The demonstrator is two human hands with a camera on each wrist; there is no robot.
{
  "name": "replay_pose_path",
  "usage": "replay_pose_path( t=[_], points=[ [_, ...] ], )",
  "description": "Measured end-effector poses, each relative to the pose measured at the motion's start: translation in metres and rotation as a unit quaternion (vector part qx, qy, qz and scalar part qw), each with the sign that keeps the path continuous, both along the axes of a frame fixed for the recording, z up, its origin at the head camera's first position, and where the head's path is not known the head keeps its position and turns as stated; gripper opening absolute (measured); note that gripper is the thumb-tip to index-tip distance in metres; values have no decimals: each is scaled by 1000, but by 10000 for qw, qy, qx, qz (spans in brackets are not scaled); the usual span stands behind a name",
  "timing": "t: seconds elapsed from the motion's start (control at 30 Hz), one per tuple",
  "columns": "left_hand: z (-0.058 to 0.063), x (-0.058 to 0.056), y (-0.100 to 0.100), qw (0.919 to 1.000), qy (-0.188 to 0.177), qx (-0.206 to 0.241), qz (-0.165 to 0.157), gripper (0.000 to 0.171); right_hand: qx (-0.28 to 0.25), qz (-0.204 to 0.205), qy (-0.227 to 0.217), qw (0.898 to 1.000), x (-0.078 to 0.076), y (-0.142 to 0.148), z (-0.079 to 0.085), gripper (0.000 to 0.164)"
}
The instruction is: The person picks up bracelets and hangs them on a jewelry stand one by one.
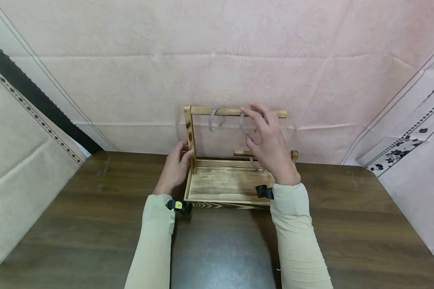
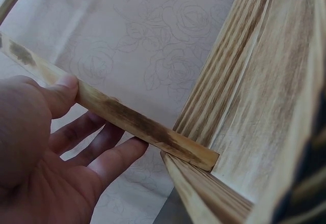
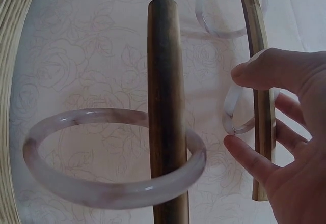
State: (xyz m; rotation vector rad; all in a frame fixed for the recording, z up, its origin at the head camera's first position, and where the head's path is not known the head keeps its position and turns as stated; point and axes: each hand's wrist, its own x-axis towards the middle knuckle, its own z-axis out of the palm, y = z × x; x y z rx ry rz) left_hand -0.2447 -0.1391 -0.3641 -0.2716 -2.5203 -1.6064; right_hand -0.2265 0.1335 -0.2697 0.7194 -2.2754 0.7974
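Note:
A wooden rack has a shallow tray base point(image 1: 220, 184), an upright post point(image 1: 189, 130) at its left and an upper bar point(image 1: 200, 110). My left hand point(image 1: 173, 166) grips the post low down, thumb on one side and fingers point(image 2: 122, 160) on the other. Up on the bar, my right hand point(image 1: 273, 146) holds a pale translucent bangle point(image 3: 228, 112) between thumb and fingertip; the bar passes through the ring. Left of it hangs another bangle point(image 1: 211, 122). A third bangle point(image 3: 109, 196) hangs round the shorter lower bar point(image 3: 165, 86), partly hidden by my right hand in the head view.
Under the rack is a dark wooden table point(image 1: 112, 224), its back edge close behind the tray. A pale patterned cloth point(image 1: 130, 88) hangs behind and at both sides. Small black cameras point(image 1: 263, 192) are strapped to both wrists.

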Motion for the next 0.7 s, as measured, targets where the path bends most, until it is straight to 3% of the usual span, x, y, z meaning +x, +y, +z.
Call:
replay_pose_path(
  t=[0.7],
  points=[
    [0,1,-1,10000,18,-60,-6,36,88,44,-82,9999,0,-2,-1,69]
  ],
)
